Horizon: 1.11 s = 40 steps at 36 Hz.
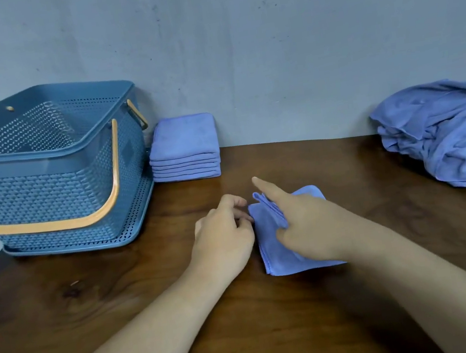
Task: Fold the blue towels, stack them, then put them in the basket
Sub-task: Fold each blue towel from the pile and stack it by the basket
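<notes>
Head view, left hand pinching blue towel edge, right hand pinching its fold (index straight)

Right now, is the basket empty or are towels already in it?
Empty, as far as shows: the basket interior shows only bare perforated walls, and the folded stack sits outside, beside it.

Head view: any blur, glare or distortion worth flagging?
Head view: wide-angle warp bulges the basket and tilts the far edge of the table; head view: light soft and flat, faint shadows, no glare; head view: left hand, right hand and towel slightly soft.
</notes>
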Each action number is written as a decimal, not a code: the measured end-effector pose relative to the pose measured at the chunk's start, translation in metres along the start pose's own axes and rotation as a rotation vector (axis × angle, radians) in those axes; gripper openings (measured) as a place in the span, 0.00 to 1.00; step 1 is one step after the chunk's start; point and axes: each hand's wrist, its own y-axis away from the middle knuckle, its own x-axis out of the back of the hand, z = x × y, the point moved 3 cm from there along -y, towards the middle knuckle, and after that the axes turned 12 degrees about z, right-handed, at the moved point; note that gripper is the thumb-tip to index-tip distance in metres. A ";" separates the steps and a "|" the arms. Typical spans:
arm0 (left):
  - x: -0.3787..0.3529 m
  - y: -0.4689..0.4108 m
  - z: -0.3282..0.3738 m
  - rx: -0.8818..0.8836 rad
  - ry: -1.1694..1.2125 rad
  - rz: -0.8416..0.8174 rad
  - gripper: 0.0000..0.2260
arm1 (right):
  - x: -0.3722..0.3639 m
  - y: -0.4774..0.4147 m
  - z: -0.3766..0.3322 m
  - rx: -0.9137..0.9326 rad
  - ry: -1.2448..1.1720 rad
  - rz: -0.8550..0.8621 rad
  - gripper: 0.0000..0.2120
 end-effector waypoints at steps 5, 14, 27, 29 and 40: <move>0.000 0.001 0.001 -0.001 0.003 0.011 0.12 | -0.010 -0.005 0.002 -0.035 -0.029 0.024 0.43; 0.000 0.003 0.006 -0.163 -0.021 0.044 0.15 | -0.007 0.000 -0.003 -0.118 -0.249 -0.048 0.34; -0.010 0.027 0.029 -0.485 -0.040 -0.079 0.14 | 0.019 0.006 0.101 0.187 -0.269 0.354 0.11; -0.016 0.030 0.028 -0.471 -0.138 -0.187 0.19 | 0.009 0.011 0.105 0.230 -0.238 0.298 0.12; -0.012 0.020 0.008 -0.373 -0.539 -0.419 0.36 | -0.008 0.025 0.114 0.186 -0.066 -0.051 0.38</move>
